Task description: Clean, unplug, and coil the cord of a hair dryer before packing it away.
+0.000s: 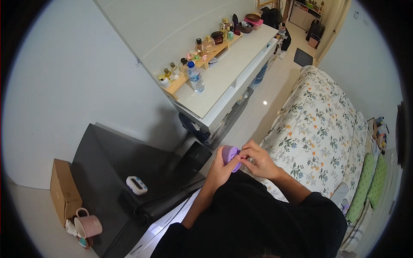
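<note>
In the middle of the view my left hand (218, 168) holds a small purple plastic container (228, 152). It is tilted, its lighter purple rim facing my right hand (262, 162). The fingertips of that hand pinch at the rim, close to my left thumb. Whatever lies between those fingertips is too small and covered to make out. Below the hands is the black shirt (255, 213) I wear. Beyond the container, a black box (197, 155) stands beside the black-covered surface.
A white console table (222, 80) bears a water bottle (195, 77) and a wooden riser (180, 86) with several perfume bottles. A floral-covered bed (309, 129) lies right. A white device (136, 185), pink mug (90, 226) and cardboard box (65, 190) are left.
</note>
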The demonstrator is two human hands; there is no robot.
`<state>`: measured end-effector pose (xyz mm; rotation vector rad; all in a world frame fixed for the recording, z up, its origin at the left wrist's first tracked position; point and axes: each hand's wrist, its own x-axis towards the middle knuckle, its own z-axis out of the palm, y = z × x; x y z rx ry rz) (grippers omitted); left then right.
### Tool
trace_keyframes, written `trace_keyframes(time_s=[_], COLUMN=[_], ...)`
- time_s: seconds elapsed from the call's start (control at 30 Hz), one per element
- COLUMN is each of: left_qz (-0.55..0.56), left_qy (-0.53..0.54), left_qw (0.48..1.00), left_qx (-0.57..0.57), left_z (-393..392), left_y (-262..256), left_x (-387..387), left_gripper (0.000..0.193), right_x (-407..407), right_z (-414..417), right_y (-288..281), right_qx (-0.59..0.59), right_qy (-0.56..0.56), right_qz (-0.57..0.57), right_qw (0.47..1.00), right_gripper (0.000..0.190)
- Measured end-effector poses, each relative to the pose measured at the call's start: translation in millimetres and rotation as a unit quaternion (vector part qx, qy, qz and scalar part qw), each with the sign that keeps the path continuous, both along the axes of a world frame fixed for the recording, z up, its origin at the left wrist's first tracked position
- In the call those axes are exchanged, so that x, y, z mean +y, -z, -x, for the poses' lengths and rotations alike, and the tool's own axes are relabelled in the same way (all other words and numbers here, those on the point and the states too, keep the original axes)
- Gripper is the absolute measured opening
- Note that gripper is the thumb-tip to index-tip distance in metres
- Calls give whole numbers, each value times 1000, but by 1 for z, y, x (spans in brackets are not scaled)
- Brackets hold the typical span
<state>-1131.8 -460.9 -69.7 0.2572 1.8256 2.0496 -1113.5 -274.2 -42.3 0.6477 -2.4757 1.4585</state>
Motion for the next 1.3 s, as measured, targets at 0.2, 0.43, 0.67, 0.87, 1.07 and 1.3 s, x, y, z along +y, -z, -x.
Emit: trace_keyframes(time_s=[0.2, 0.43, 0.67, 0.87, 1.07, 1.3], left_qz=[-6, 98, 31, -126, -72, 50], left_qy=[-19, 25, 107, 187, 255, 402], left_qw=[1000, 995, 992, 968, 960, 914], left_qx=[-8, -22, -56, -111, -92, 24], left_z=[79, 207, 333, 424, 520, 625], left_y=[4, 7, 1, -17, -23, -5], left_x=[35, 154, 312, 435, 550, 719], left_gripper=[35, 48, 43, 29, 37, 47], right_x=[42, 155, 295, 398, 496, 638], right_z=[75, 179, 277, 351, 421, 489], right_y=[1, 8, -20, -45, -47, -45], right_qx=[62, 100, 81, 93, 27, -65], right_qy=[-7, 66, 227, 290, 337, 384], right_qz=[-93, -138, -105, -74, -104, -218], right_qw=[994, 983, 965, 950, 935, 895], right_gripper=[25, 29, 27, 24, 28, 26])
